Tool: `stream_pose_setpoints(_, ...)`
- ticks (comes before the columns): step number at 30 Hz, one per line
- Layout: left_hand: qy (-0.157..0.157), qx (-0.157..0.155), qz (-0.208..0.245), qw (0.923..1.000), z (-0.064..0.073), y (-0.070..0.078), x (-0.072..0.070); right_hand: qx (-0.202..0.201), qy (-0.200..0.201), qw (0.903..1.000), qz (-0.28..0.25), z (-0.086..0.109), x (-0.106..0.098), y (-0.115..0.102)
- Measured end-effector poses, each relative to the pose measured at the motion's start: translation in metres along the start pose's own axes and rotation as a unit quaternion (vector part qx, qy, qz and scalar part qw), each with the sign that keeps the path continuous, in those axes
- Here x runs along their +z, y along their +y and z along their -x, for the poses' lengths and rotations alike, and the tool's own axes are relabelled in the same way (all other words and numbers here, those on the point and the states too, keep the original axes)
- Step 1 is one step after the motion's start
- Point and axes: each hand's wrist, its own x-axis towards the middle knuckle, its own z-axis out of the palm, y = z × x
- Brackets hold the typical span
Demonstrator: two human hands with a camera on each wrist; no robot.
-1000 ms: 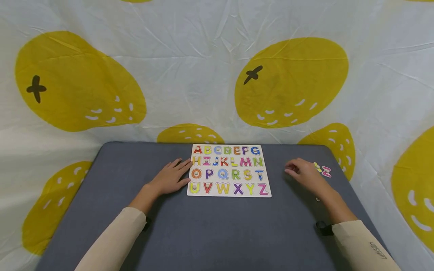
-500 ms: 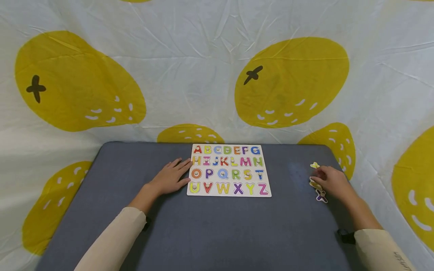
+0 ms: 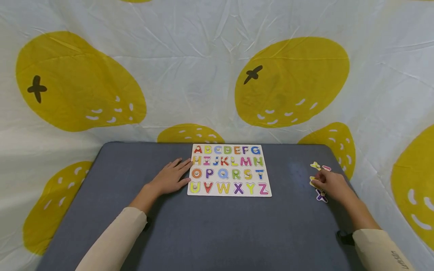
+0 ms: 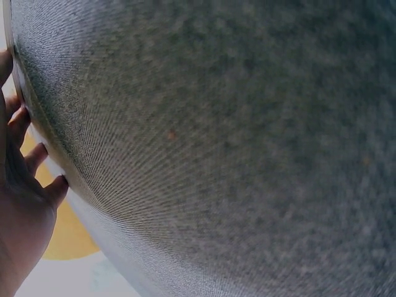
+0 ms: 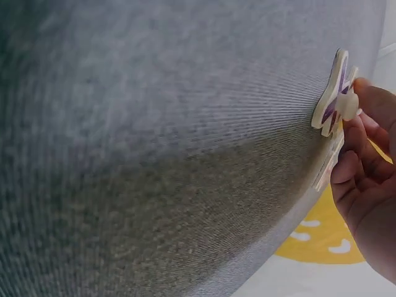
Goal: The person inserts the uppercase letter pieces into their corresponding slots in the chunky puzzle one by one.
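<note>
A white alphabet puzzle board (image 3: 229, 192) lies at the middle of the table's far side, with coloured letters in rows, many bearing knobs. At its left edge rests my left hand (image 3: 170, 177), fingers spread and touching the rim. On the right, my right hand (image 3: 333, 185) pinches a yellow letter piece (image 3: 312, 181), largely hidden under the fingertips. Below it lies a purple X piece (image 3: 321, 195), its knob also visible in the right wrist view. A yellow Y piece (image 3: 315, 165) and a pink letter piece (image 3: 326, 168), partly covered by the hand, lie just beyond.
The grey cloth-covered table (image 3: 220, 233) has its right edge close beside the loose pieces. Behind the table hangs a white curtain (image 3: 190, 94) with large yellow fruit prints.
My right hand has moved right from beside the board to the loose pieces, and its fingers have closed on the yellow one. The left hand stays at the board's edge.
</note>
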Motion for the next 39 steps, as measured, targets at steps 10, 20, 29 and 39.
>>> stream_pose_setpoints(10,-0.004,-0.004,0.005,1.0,0.001,0.001,0.0,-0.054,0.053,0.9971,0.007,-0.011,-0.003,-0.032)
stream_pose_setpoints(20,-0.01,-0.009,0.006,0.9999,0.0,0.001,0.0,-0.111,0.061,0.992,-0.009,-0.033,0.005,-0.095)
stream_pose_setpoints(29,-0.01,-0.012,0.005,0.9999,-0.001,0.0,0.001,-0.172,0.045,0.9837,-0.026,-0.049,0.026,-0.151)
stream_pose_setpoints(39,-0.007,-0.013,0.009,0.9999,-0.001,0.001,0.0,-0.233,0.0,0.9715,-0.043,-0.065,0.05,-0.213)
